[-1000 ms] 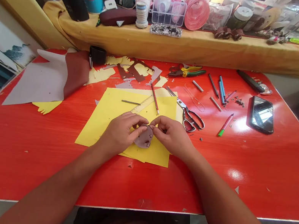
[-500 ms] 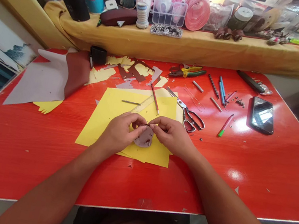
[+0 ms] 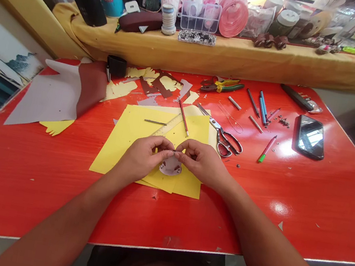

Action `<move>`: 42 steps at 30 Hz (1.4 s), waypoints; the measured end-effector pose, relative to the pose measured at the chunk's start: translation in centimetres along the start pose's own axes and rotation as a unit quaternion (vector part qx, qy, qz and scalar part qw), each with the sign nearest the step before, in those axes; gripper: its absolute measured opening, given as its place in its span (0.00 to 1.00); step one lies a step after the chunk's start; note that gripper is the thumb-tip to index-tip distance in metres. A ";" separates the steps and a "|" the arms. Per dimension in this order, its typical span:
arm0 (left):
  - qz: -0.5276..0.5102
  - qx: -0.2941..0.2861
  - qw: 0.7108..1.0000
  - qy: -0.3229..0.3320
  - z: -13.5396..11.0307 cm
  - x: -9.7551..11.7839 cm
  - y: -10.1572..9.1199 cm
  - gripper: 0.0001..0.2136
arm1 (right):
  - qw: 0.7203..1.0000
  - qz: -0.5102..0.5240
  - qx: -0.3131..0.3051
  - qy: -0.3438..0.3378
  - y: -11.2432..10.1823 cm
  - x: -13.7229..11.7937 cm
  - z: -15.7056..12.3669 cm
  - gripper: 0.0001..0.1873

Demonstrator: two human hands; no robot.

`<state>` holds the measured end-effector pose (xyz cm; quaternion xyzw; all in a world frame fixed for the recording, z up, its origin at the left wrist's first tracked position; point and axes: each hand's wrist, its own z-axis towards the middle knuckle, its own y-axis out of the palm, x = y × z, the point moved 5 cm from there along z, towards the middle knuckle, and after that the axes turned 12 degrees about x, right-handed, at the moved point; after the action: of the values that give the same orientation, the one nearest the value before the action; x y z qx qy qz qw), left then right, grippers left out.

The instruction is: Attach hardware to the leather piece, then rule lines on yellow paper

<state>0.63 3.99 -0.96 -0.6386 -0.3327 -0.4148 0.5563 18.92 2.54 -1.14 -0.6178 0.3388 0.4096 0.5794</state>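
Both forearms come in from the bottom edge of the frame over the glossy red counter (image 3: 51, 184), and the hands meet just below centre. The left hand (image 3: 140, 158) and the right hand (image 3: 204, 163) each have a tight fingertip grip on the top edge of the small rounded grey leather piece (image 3: 170, 166), thumbs and forefingers pinched shut on it, knuckles almost touching. The piece hangs between them, just above the bright yellow paper sheet (image 3: 128, 138) spread on the counter. Beyond the fingers, a pale ruler (image 3: 169, 124) and a thin red pencil (image 3: 184, 117) lie on that sheet. Right of centre sit the steel scissors (image 3: 225, 137), then a pink pen with a green tip (image 3: 266, 149), and a black phone (image 3: 310, 137) further right. At left lies a big grey and brown leather sheet (image 3: 57, 91). Across the top runs the cluttered yellow-draped shelf (image 3: 245, 58).
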 end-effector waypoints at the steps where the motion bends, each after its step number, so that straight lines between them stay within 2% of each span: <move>1: -0.003 -0.003 1.000 -0.004 0.0 -0.1 0.0 0.10 | 1.000 -0.005 0.000 -0.001 0.0 -0.1 0.0 0.11; 16: 0.009 -0.028 1.000 -0.002 -0.1 -0.6 0.5 0.09 | 0.999 -0.039 -0.003 0.002 0.0 -0.2 0.0 0.09; 26: 0.118 -0.021 0.991 0.053 -0.1 -0.2 0.3 0.07 | 0.998 -0.056 -0.011 0.008 0.2 -0.2 -0.1 0.08; 33: 0.129 -0.015 0.990 0.058 -0.1 -0.2 0.2 0.05 | 0.997 -0.073 -0.019 0.005 0.2 -0.5 -0.2 0.06; 42: 0.113 -0.016 0.993 0.031 -0.1 -0.6 0.0 0.05 | 0.994 -0.108 -0.024 -0.011 0.3 -0.6 -0.2 0.06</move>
<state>0.38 3.96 -1.47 -0.6673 -0.2345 -0.3743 0.5996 18.46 2.31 -0.74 -0.6597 0.2540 0.3595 0.6091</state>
